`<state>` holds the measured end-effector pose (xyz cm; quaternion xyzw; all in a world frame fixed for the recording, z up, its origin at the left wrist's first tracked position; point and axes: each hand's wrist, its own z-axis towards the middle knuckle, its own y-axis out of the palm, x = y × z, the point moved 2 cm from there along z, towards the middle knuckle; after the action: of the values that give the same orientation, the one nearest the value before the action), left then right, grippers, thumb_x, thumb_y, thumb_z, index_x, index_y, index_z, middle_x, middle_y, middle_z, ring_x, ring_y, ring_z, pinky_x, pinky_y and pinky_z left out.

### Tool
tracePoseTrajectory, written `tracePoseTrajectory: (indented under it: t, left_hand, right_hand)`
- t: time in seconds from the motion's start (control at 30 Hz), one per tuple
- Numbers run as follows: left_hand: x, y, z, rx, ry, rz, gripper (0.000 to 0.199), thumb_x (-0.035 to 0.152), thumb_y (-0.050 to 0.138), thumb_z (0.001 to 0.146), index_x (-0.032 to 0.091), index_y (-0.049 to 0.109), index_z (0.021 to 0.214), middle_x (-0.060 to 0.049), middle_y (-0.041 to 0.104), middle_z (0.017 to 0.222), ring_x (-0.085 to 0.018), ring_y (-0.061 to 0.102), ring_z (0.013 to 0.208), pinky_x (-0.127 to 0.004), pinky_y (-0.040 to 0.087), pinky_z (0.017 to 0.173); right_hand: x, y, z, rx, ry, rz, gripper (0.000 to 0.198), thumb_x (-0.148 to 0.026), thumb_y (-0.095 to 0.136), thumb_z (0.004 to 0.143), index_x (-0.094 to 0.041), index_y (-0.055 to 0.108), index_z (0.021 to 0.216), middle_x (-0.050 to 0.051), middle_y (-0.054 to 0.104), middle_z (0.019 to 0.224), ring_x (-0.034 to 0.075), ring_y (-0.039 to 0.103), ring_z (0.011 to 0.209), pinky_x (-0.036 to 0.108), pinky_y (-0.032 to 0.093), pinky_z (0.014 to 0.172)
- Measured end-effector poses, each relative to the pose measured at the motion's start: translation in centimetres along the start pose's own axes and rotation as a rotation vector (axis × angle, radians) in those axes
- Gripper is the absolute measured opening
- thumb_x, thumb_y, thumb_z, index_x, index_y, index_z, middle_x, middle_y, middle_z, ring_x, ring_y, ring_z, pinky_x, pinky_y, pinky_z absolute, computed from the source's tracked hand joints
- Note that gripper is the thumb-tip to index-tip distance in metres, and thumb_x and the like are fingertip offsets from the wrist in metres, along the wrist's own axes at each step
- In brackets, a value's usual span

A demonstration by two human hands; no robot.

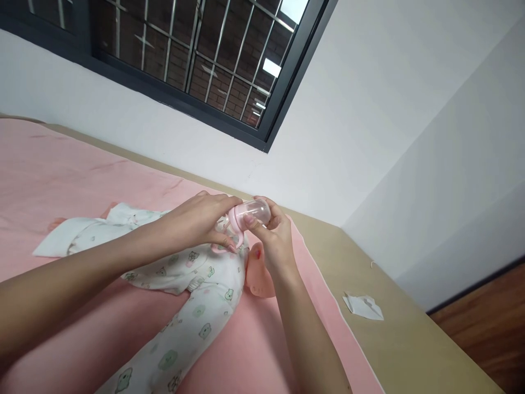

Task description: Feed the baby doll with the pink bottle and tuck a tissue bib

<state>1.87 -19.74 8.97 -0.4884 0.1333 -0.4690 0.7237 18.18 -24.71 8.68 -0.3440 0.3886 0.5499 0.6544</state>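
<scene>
Above a baby doll [259, 273], I hold a small baby bottle [234, 221] with a pink collar and pink handles in both hands. My left hand [200, 220] is closed around its body on the left, hiding most of it. On the right, the fingers and thumb of my right hand [275, 235] grip the clear domed cap [255, 209], which sits against the collar. White clothes [205, 312] with green animal prints cover the doll. Its head is partly hidden behind my right wrist.
A pink sheet [61, 175] lies under the doll on a tan surface [332, 251]. To the right lies a crumpled white tissue [364, 307]. White walls [394, 87] and a barred window with a dark frame [262, 134] stand behind.
</scene>
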Motion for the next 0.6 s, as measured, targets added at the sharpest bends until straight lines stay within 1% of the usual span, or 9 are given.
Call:
tracePoseTrajectory:
  t: [0.1, 0.17, 0.27, 0.33, 0.4, 0.43, 0.5, 0.57, 0.6]
  left_hand:
    - [-0.1, 0.0, 0.1, -0.009, 0.002, -0.003, 0.057, 0.055, 0.069, 0.070, 0.025, 0.059, 0.118, -0.003, 0.067, 0.098, -0.027, 0.061, 0.091, -0.033, 0.042, 0.080]
    - [-0.1, 0.1, 0.2, -0.015, -0.001, -0.014, 0.059, 0.055, 0.069, 0.069, 0.025, 0.059, 0.119, -0.003, 0.068, 0.101, -0.028, 0.061, 0.094, -0.033, 0.042, 0.081]
    - [-0.3, 0.2, 0.4, -0.018, -0.004, -0.045, 0.059, 0.054, 0.067, 0.069, 0.026, 0.058, 0.120, -0.003, 0.067, 0.108, -0.028, 0.061, 0.099, -0.032, 0.042, 0.080]
    - [-0.4, 0.2, 0.6, -0.023, -0.017, -0.067, 0.059, 0.054, 0.067, 0.069, 0.026, 0.057, 0.119, -0.003, 0.067, 0.110, -0.028, 0.062, 0.099, -0.031, 0.043, 0.077]
    - [-0.7, 0.1, 0.8, -0.028, -0.044, -0.085, 0.061, 0.055, 0.068, 0.066, 0.025, 0.057, 0.119, -0.003, 0.067, 0.108, -0.028, 0.062, 0.096, -0.030, 0.043, 0.073]
    - [-0.9, 0.0, 0.9, -0.023, -0.059, -0.093, 0.063, 0.055, 0.069, 0.065, 0.025, 0.057, 0.119, -0.004, 0.068, 0.107, -0.028, 0.062, 0.095, -0.030, 0.043, 0.071]
    - [-1.5, -0.2, 1.1, 0.007, -0.093, -0.110, 0.065, 0.056, 0.070, 0.064, 0.024, 0.056, 0.119, -0.004, 0.068, 0.106, -0.028, 0.063, 0.093, -0.030, 0.043, 0.069]
    - [-2.3, -0.4, 1.3, 0.057, -0.137, -0.140, 0.065, 0.056, 0.071, 0.064, 0.024, 0.056, 0.118, -0.004, 0.068, 0.103, -0.027, 0.063, 0.090, -0.030, 0.043, 0.067]
    - [-2.8, -0.4, 1.5, 0.080, -0.166, -0.158, 0.063, 0.056, 0.072, 0.064, 0.025, 0.056, 0.116, -0.004, 0.068, 0.101, -0.026, 0.062, 0.087, -0.030, 0.043, 0.066]
  right_hand:
    - [0.0, -0.3, 0.1, -0.021, 0.010, -0.017, 0.052, -0.041, 0.082, 0.063, -0.021, 0.063, 0.107, 0.002, 0.066, 0.091, 0.017, 0.061, 0.082, 0.030, 0.051, 0.075]
    - [0.0, -0.3, 0.1, -0.023, 0.004, -0.037, 0.051, -0.040, 0.082, 0.063, -0.021, 0.062, 0.107, 0.002, 0.066, 0.091, 0.016, 0.061, 0.082, 0.030, 0.051, 0.075]
    - [-0.1, -0.2, 0.2, -0.012, -0.021, -0.062, 0.049, -0.039, 0.082, 0.063, -0.022, 0.062, 0.105, 0.003, 0.065, 0.097, 0.017, 0.061, 0.089, 0.031, 0.052, 0.080]
    - [-0.3, -0.3, 0.4, 0.002, -0.050, -0.063, 0.051, -0.038, 0.082, 0.063, -0.022, 0.060, 0.106, 0.003, 0.065, 0.101, 0.018, 0.062, 0.093, 0.033, 0.052, 0.083]
    - [-0.7, -1.0, 0.7, 0.044, -0.112, -0.059, 0.052, -0.038, 0.081, 0.064, -0.023, 0.058, 0.108, 0.004, 0.066, 0.105, 0.019, 0.062, 0.097, 0.034, 0.052, 0.086]
    - [-0.9, -1.8, 0.9, 0.079, -0.152, -0.063, 0.053, -0.038, 0.080, 0.065, -0.024, 0.057, 0.110, 0.004, 0.065, 0.108, 0.019, 0.062, 0.100, 0.035, 0.051, 0.089]
    - [-1.1, -4.2, 1.7, 0.177, -0.229, -0.098, 0.053, -0.038, 0.078, 0.068, -0.024, 0.055, 0.114, 0.005, 0.064, 0.114, 0.019, 0.060, 0.106, 0.036, 0.049, 0.094]
    - [-0.6, -7.8, 2.7, 0.313, -0.261, -0.175, 0.057, -0.038, 0.076, 0.069, -0.024, 0.053, 0.119, 0.006, 0.061, 0.118, 0.019, 0.059, 0.109, 0.036, 0.047, 0.096]
    - [0.1, -9.7, 3.3, 0.387, -0.239, -0.234, 0.059, -0.038, 0.075, 0.069, -0.023, 0.053, 0.122, 0.006, 0.060, 0.118, 0.019, 0.059, 0.108, 0.037, 0.047, 0.096]
